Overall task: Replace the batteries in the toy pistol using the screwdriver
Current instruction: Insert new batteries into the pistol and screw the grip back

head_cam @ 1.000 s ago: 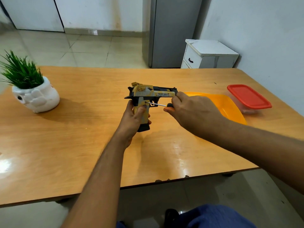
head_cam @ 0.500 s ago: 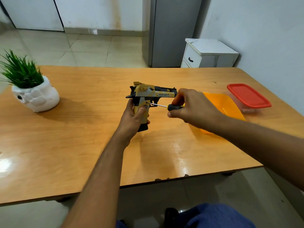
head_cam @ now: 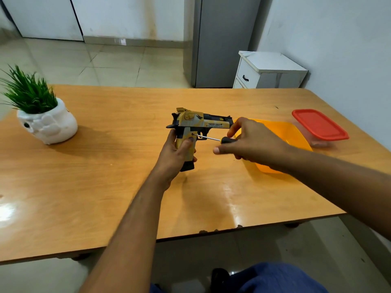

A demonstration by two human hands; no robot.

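Observation:
A yellow and black toy pistol (head_cam: 197, 122) stands upright above the middle of the wooden table (head_cam: 105, 187), barrel pointing right. My left hand (head_cam: 176, 154) is wrapped around its grip from below. A screwdriver (head_cam: 213, 138) with a thin metal shaft and a black handle lies almost level, its tip touching a spot on the upper part of the grip. My right hand (head_cam: 251, 142) holds the handle with loosened fingers, the thumb stretched out to the left below it.
An orange bowl (head_cam: 283, 132) sits just behind my right hand. A clear container with a red lid (head_cam: 319, 124) stands at the right edge. A white pot with a green plant (head_cam: 45, 121) is at the far left. A white cabinet (head_cam: 268, 70) stands beyond the table.
My right hand has slid back to the right along the screwdriver, baring more shaft and handle, and its fingers have spread. The pistol and left hand have stayed put.

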